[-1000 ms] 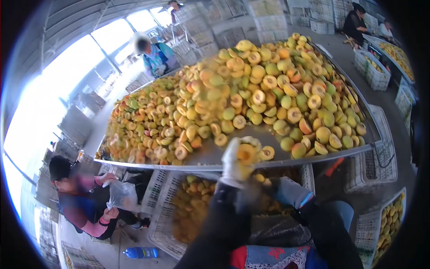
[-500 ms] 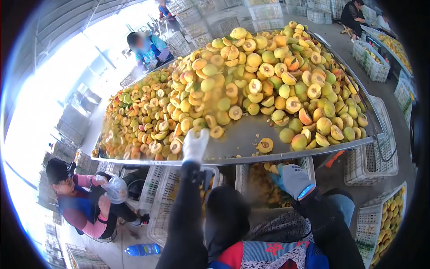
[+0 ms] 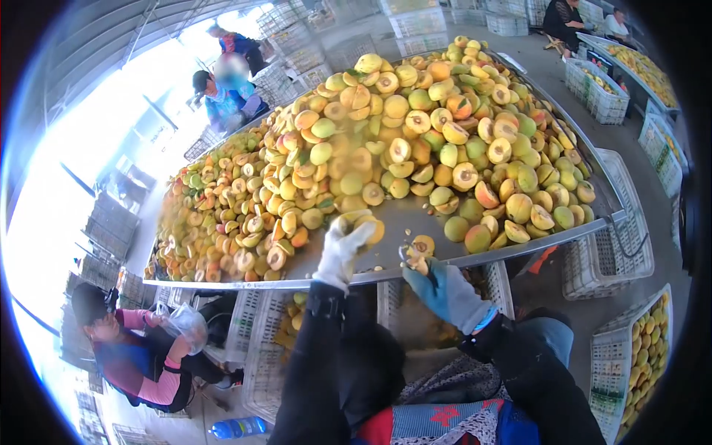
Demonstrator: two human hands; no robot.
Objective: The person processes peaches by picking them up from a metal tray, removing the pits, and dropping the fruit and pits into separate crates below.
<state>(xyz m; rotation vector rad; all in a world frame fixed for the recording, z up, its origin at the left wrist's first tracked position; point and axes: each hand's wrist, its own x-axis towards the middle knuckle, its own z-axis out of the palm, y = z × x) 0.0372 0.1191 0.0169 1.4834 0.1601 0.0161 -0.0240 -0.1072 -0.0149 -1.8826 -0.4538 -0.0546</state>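
My left hand, in a white glove, is closed on a yellow peach half at the front edge of the fruit pile. My right hand, in a blue-and-grey glove, is over the table's front rim. Its fingers are closed around a small tool with a curved metal tip, mostly hidden by the glove. Just beyond these fingertips a cut peach half lies on the metal table. A large heap of peaches, many halved with stones showing, covers much of the table.
Below the rim stand white plastic crates, one between my knees. Another crate is at the right, beside a crate of peaches. A seated person holds a plastic bag at left. A blue bottle lies on the floor.
My left hand has drawn back from the pile with a peach half. My right hand has risen from the crate below to the table edge. The view has shifted slightly.
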